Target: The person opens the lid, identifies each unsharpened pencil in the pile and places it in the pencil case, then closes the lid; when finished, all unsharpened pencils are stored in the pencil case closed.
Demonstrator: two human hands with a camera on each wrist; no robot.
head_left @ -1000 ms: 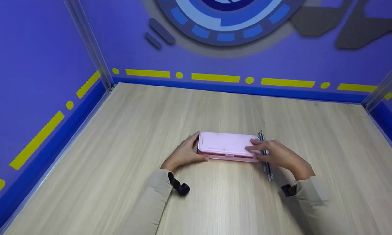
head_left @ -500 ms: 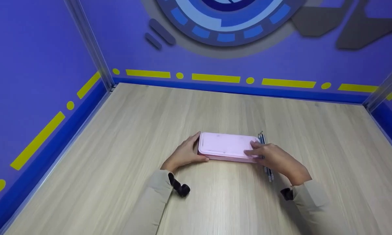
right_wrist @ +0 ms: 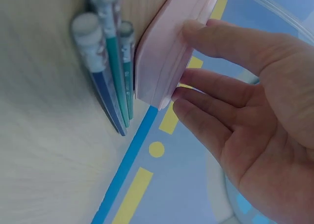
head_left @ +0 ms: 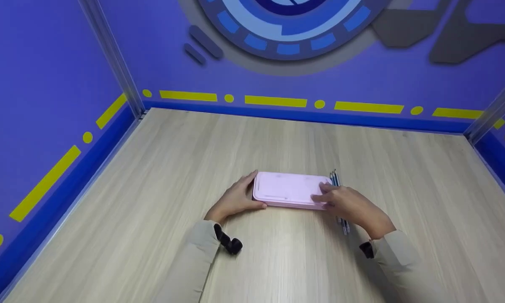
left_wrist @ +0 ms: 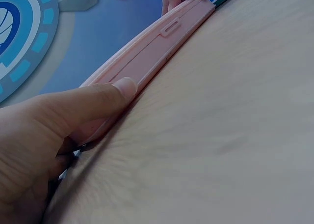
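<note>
A pink pencil case (head_left: 292,187) lies on the table with its lid down. My left hand (head_left: 236,198) holds its left end, the thumb along the front side and the fingers round the far corner. In the left wrist view, the thumb of the left hand (left_wrist: 64,116) lies on the case's front wall, near its raised catch (left_wrist: 170,27). Over the right end, my right hand (head_left: 353,206) rests its fingers on the lid, with the thumb at the front side. Three pencils (right_wrist: 115,76), one dark blue and two green, lie beside the case's right end, partly covered by that hand.
The light wood table (head_left: 185,160) spreads around the case. Blue panels (head_left: 273,84) with yellow markings stand behind it and at both sides, joined by metal corner posts (head_left: 113,54). Black wrist straps (head_left: 229,242) sit at the sleeve ends.
The lid has come down onto the base, and the red gap along the front has gone. My right hand has shifted slightly left over the lid. The left hand keeps its place.
</note>
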